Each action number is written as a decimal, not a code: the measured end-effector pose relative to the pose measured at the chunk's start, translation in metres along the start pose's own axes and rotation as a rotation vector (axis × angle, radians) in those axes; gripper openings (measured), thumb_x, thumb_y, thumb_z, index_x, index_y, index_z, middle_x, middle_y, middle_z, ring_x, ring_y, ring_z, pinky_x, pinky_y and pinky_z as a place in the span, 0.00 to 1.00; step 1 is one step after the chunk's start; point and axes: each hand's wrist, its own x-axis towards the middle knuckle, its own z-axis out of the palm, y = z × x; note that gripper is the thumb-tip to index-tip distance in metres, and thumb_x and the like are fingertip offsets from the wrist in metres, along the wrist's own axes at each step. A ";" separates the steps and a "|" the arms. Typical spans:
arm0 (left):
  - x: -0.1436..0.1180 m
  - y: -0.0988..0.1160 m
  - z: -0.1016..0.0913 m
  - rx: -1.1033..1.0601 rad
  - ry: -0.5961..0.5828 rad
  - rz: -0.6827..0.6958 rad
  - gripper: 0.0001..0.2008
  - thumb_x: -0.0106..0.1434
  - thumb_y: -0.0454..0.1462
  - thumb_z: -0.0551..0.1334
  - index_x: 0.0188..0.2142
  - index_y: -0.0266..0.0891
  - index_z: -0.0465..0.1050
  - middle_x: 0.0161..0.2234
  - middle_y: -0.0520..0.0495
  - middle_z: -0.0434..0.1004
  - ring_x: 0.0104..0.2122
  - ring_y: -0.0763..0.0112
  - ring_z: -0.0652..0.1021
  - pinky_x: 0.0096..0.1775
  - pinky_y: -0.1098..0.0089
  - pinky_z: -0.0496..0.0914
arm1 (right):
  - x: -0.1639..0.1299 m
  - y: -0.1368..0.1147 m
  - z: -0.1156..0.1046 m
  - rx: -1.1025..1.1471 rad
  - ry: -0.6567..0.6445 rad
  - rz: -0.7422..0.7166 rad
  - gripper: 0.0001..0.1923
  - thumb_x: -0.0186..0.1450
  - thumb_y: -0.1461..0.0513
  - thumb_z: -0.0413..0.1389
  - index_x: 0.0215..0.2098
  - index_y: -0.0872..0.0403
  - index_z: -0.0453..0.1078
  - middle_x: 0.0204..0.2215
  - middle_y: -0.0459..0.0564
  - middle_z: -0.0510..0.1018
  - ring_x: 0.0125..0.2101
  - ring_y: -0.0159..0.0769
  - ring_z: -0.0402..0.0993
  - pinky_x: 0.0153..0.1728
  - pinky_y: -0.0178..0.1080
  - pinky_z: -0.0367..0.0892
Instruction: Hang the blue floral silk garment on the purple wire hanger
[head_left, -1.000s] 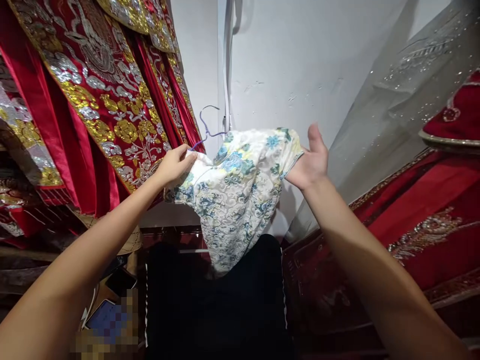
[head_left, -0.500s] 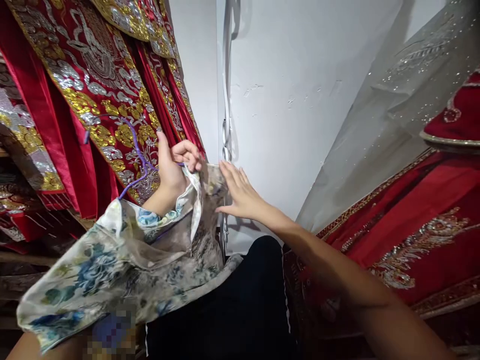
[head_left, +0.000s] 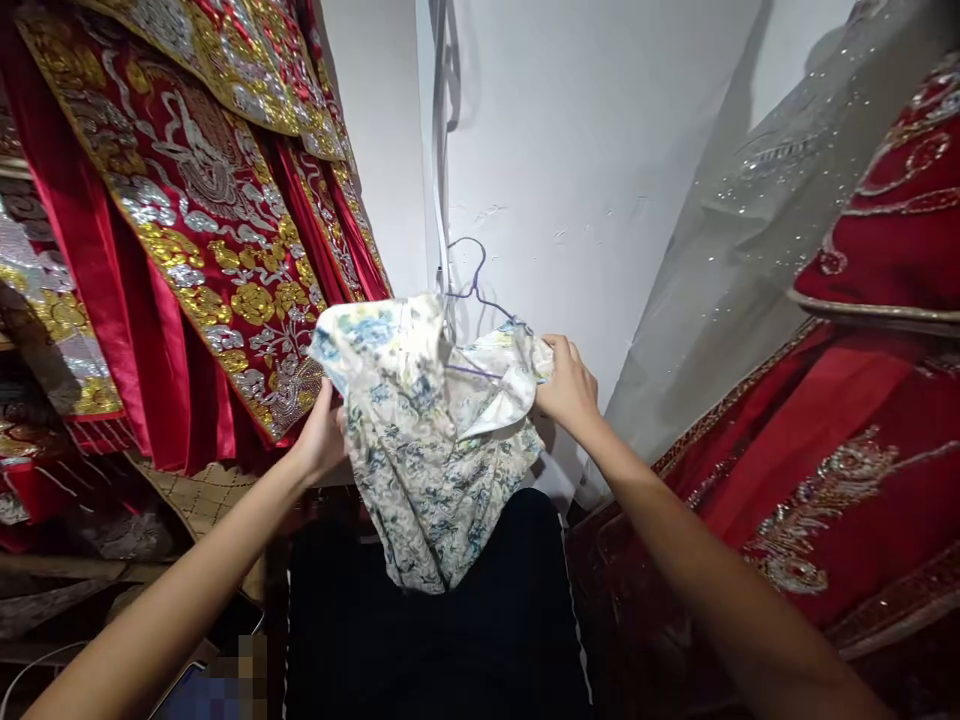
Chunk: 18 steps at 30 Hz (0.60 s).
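White fabric with blue flowers forms the floral top (head_left: pixel 409 430) that we hold up in front of us, above our dark-clothed lap (head_left: pixel 435 640). Our right hand (head_left: pixel 568 385) grips its sleeve on the right; our left hand (head_left: pixel 322 435) is at the sleeve opposite, the fingers partly hidden by cloth, so we cannot tell how firmly they close. A purple hanger (head_left: pixel 474 291) sits inside the top, its hook rising above the collar.

Behind the top we have a white wall (head_left: pixel 555 150) and, above it, a pale cord (head_left: pixel 439 150). Left of the top, a red embroidered garment (head_left: pixel 225 230) hangs close, crowding our left hand. Right of it fall a sheer sequinned fabric (head_left: pixel 697 270) and, farther out, a red beaded garment (head_left: pixel 810 490), partly covered by our forearm.
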 end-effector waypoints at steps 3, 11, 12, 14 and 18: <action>-0.006 -0.023 0.004 0.023 0.073 0.001 0.42 0.56 0.67 0.58 0.54 0.37 0.75 0.53 0.37 0.79 0.62 0.46 0.70 0.63 0.50 0.64 | 0.010 -0.003 -0.004 -0.019 -0.044 0.019 0.31 0.57 0.54 0.59 0.58 0.50 0.64 0.52 0.59 0.74 0.46 0.58 0.74 0.41 0.49 0.68; -0.036 -0.070 0.031 0.079 0.155 0.003 0.34 0.51 0.42 0.76 0.57 0.39 0.73 0.55 0.40 0.79 0.58 0.49 0.75 0.63 0.53 0.65 | -0.016 -0.045 -0.046 0.690 -0.410 -0.391 0.41 0.58 0.52 0.62 0.68 0.46 0.56 0.63 0.57 0.67 0.63 0.54 0.63 0.61 0.56 0.59; -0.041 -0.078 0.034 0.019 0.165 -0.037 0.33 0.51 0.41 0.76 0.56 0.39 0.74 0.53 0.39 0.80 0.56 0.48 0.77 0.62 0.53 0.67 | -0.025 -0.049 -0.047 0.887 -0.513 -0.369 0.41 0.60 0.50 0.61 0.68 0.47 0.55 0.60 0.57 0.70 0.61 0.52 0.66 0.59 0.54 0.62; -0.049 -0.093 0.039 -0.103 0.200 -0.112 0.32 0.51 0.39 0.75 0.55 0.38 0.74 0.49 0.39 0.82 0.53 0.49 0.79 0.59 0.53 0.70 | -0.048 -0.054 -0.038 1.188 -0.606 -0.215 0.36 0.62 0.47 0.57 0.65 0.50 0.58 0.48 0.57 0.78 0.51 0.50 0.75 0.53 0.53 0.68; -0.060 -0.107 0.047 -0.258 0.293 -0.106 0.32 0.50 0.38 0.76 0.55 0.38 0.74 0.46 0.40 0.84 0.50 0.52 0.81 0.58 0.55 0.72 | -0.099 -0.061 0.017 1.140 -0.293 0.333 0.20 0.62 0.43 0.58 0.36 0.51 0.67 0.23 0.46 0.70 0.27 0.39 0.71 0.32 0.42 0.68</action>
